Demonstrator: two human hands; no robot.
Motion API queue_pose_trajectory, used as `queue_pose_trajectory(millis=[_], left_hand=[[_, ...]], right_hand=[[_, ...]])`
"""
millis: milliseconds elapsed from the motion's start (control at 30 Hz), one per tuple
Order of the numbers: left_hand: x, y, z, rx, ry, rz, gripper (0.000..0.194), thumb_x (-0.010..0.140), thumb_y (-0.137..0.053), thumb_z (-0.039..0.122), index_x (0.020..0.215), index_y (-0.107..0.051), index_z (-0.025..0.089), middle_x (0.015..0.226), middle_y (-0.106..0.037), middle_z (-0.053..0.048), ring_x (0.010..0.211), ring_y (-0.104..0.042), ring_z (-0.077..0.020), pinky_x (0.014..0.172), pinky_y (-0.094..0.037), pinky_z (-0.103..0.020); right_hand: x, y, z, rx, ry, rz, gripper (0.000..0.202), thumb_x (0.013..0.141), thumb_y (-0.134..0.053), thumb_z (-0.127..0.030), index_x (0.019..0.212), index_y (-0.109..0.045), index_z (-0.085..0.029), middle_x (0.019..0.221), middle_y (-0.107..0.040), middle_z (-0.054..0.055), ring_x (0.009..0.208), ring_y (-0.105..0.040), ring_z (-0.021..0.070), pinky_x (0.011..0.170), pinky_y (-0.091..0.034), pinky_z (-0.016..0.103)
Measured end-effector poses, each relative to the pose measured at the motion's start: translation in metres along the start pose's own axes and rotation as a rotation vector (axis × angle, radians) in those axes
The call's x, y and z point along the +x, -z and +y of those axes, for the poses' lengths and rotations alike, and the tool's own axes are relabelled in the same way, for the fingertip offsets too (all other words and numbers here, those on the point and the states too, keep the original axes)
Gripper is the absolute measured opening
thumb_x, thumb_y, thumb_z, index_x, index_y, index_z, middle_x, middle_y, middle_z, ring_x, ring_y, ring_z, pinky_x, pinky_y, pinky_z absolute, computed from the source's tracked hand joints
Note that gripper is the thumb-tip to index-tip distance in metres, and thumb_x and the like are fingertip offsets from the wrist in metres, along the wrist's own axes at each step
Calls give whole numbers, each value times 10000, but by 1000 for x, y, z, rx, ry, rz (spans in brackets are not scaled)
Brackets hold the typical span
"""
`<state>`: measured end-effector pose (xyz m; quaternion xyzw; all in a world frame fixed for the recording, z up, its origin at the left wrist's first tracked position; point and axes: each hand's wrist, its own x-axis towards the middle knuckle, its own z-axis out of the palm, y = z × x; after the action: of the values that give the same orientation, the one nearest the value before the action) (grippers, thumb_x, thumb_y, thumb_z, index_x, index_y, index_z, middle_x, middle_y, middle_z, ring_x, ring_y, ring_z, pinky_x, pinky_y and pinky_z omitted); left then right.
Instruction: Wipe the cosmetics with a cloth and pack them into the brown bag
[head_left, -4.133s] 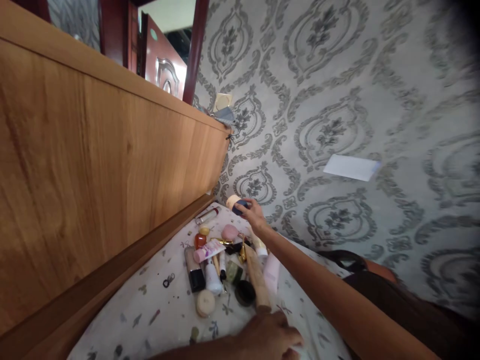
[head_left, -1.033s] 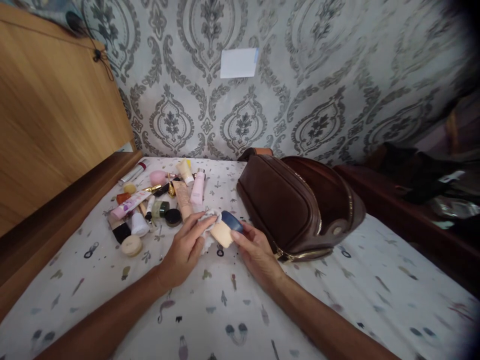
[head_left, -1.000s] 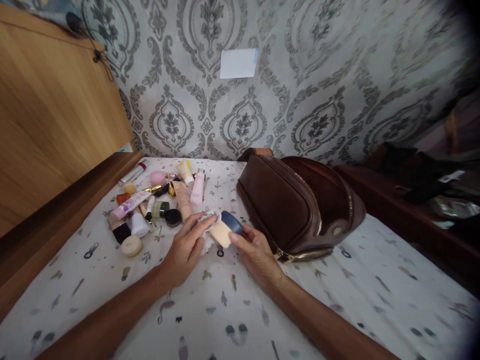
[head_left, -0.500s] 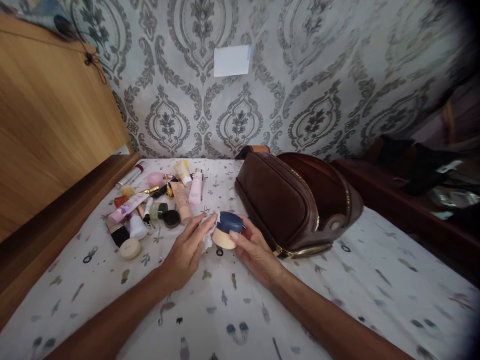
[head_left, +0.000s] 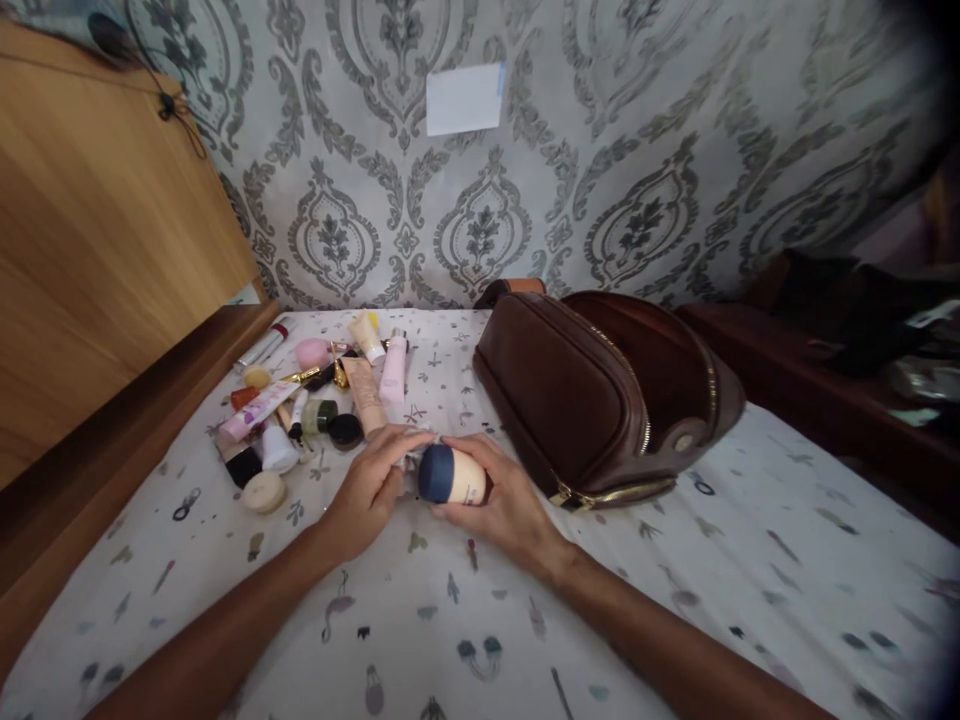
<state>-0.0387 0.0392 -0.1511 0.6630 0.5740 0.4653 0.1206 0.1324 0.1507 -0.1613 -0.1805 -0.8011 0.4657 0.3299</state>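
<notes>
My right hand (head_left: 506, 505) is wrapped round a small cream jar (head_left: 454, 476) with a dark blue lid, held on its side with the lid to the left. My left hand (head_left: 367, 492) is closed on a crumpled white wipe (head_left: 410, 470), pressed near the lid; most of the wipe is hidden by the fingers. Just beyond my left hand lies a beige tube (head_left: 364, 393), with a black round jar (head_left: 346, 431) beside it. A pink tube (head_left: 394, 367) rests a little farther back.
Several cosmetics lie in a cluster on the left, among them a cream-coloured round case (head_left: 264, 493) and a green jar (head_left: 321, 415). A brown leather bag (head_left: 559, 390) stands unzipped at right, against the wall. A wooden cabinet (head_left: 112, 200) borders the left.
The jar has been turned from lid up to lying sideways, lid to the left. My right hand has rolled with it, and the wipe stays at the lid.
</notes>
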Motion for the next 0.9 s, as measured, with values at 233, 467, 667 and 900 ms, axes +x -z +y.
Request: queue_pose_trajectory(millis=[233,467,667,900], left_hand=[[-4,1,11,207,-160,-43,435,954,-365,72,1335,-533,197,1310,-529,-122,1255,-506,-216,1064,-436,-385],[0,1,25,385,-511,-73,413,934,-375,28,1306,-536,106,1265,-575,-183,1240,-493,-270,997,-513,-448],[-2,1,21,382,-469,-1,436,949,-369,37,1351,-500,145,1286,-552,-178,1251,-503,-256,999,-518,-444],[-5,1,15,285,-176,108,512,973,-397,113,1469,-307,203,1339,-550,-148,1277,-521,-221,1066,-472,-417]], right_hand=[[0,2,-5,-250,-24,-1,497,627,-832,-211,1078,-624,-192,1012,-633,77,970,-607,275,859,-508,418],[2,5,0,-28,-122,124,453,687,-773,-366,1090,-633,-211,1041,-678,68,950,-642,258,863,-517,396],[6,5,-1,359,-258,135,603,608,-853,-403,1111,-584,-209,1064,-670,61,961,-643,230,868,-535,352],[5,0,3,482,-241,74,637,591,-882,-381,1111,-545,-234,1076,-627,49,953,-634,208,837,-542,337]])
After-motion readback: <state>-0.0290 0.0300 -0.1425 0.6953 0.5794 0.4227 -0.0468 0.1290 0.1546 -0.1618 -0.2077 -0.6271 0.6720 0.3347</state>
